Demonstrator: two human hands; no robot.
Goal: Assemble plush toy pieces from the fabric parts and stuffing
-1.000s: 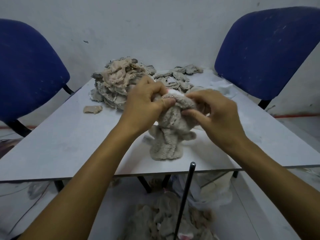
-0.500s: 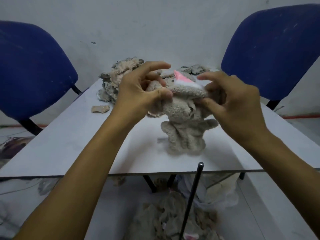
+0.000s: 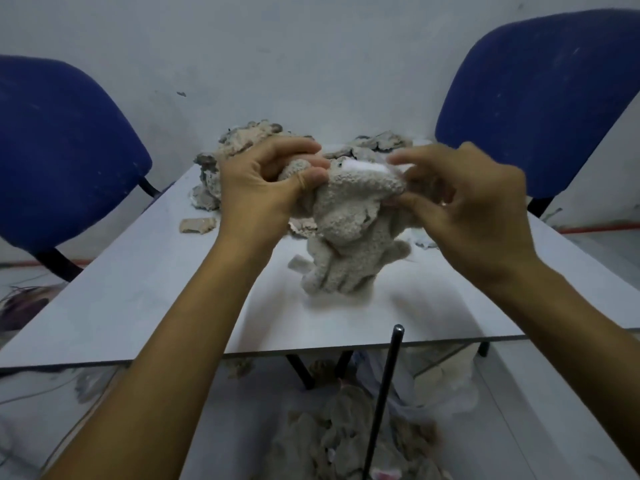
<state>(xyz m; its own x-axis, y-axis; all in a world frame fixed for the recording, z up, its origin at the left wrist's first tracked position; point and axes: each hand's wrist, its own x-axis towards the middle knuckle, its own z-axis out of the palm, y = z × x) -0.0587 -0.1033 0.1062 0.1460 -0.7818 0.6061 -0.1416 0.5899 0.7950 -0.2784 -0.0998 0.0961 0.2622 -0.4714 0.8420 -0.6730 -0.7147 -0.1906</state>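
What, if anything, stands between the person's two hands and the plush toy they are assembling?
Nothing visible: the left hand and the right hand both already grip the top of the plush toy, whose lower end rests on the table.

The right hand [image 3: 474, 216] is motion-blurred, hiding its grip on the plush toy [image 3: 346, 233].
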